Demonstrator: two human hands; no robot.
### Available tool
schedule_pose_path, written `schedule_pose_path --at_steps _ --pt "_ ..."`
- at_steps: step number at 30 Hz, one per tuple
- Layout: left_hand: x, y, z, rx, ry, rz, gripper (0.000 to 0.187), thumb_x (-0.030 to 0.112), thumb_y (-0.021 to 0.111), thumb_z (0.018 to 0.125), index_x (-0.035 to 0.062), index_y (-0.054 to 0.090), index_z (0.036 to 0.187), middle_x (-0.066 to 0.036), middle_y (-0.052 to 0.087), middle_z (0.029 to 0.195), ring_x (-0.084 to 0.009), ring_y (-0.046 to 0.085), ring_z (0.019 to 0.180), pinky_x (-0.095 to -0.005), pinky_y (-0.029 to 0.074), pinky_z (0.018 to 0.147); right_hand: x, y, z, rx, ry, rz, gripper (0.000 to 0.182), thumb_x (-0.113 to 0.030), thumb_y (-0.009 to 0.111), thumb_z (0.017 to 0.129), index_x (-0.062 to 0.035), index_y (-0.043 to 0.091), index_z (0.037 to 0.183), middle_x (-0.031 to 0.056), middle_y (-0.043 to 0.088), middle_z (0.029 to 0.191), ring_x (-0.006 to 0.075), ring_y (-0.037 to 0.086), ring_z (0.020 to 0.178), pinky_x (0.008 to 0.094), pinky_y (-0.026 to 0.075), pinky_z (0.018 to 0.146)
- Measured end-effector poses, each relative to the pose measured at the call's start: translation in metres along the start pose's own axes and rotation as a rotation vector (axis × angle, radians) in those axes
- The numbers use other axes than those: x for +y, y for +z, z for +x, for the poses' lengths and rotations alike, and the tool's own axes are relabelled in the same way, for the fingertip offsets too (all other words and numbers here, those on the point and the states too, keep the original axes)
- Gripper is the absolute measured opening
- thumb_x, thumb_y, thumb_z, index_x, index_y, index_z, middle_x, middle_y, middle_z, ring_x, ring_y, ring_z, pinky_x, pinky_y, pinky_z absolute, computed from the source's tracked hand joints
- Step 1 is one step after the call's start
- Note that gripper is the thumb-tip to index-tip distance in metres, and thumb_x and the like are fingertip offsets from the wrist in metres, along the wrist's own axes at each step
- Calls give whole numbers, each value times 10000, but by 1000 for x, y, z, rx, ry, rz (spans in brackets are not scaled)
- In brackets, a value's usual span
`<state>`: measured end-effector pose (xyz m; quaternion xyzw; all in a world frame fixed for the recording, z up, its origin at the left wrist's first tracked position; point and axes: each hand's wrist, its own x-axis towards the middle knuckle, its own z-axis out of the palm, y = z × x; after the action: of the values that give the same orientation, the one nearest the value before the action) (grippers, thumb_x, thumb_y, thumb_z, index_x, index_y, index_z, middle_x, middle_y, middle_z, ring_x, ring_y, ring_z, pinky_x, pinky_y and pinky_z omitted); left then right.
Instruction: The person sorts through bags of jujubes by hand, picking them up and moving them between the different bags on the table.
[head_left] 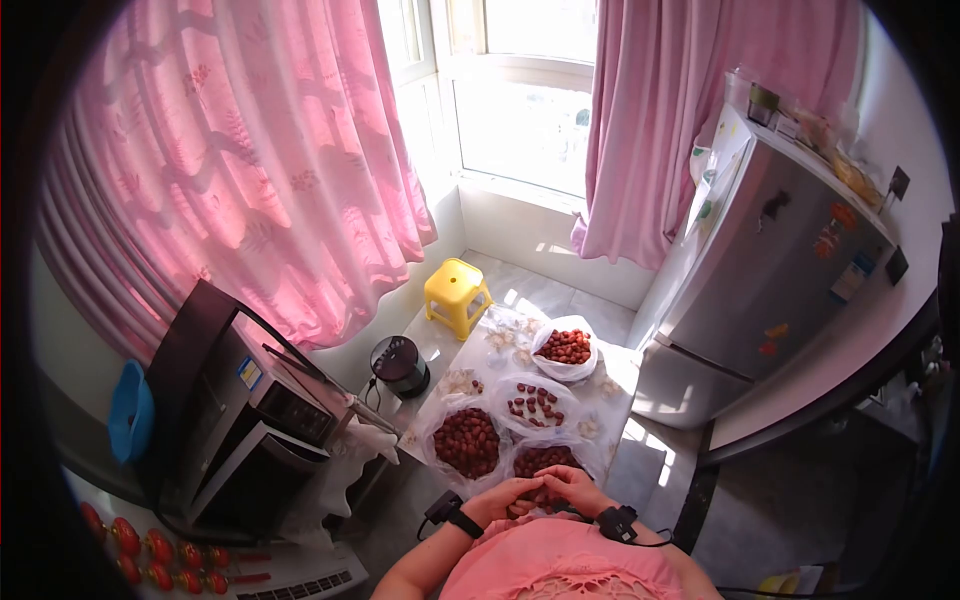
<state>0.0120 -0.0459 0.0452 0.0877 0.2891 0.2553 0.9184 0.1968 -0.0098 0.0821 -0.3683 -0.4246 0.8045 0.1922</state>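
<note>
Both hands, left hand (500, 497) and right hand (570, 487), meet over a bag of red dates (540, 460); finger grip unclear.

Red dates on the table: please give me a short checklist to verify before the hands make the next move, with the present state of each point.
1. Both hands over the nearest bag of red dates: ok; left hand and right hand meet there.
2. Date held in fingers: cannot tell.
3. Left bag of dates open: ok.
4. Middle bag, few dates: ok.
5. Far bag on the table: ok.
</note>
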Motion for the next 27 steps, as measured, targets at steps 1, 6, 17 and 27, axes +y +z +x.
schedule_pose_path --at_steps 1,6,17,27 --pt "-1 0 -1 0 0 2 246 306 468 887 66 510 922 30 409 647 -21 249 393 -165 140 325 -1 1 -1 0 -2 0 261 -244 503 881 -54 551 1054 16 591 870 63 535 698 183 410 604" --pt "4 29 -9 58 39 -163 257 320 485 876 64 506 888 2 457 678 -29 297 428 -153 181 338 4 -1 -2 200 -47 108 265 -285 458 899 -55 552 992 28 602 862 79 571 719 201 439 610" --pt "0 4 22 70 323 -848 215 282 486 871 79 547 836 -20 467 649 -102 380 487 -205 321 411 -3 11 -9 0 68 179 341 -358 410 905 -43 536 875 79 602 833 172 597 792 289 470 755" --pt "-7 3 21 352 332 -673 159 231 536 842 79 580 830 -51 599 757 -177 578 717 -284 468 573 11 0 -4 127 -25 121 284 -304 451 898 -44 561 919 24 584 825 98 561 705 226 465 664"
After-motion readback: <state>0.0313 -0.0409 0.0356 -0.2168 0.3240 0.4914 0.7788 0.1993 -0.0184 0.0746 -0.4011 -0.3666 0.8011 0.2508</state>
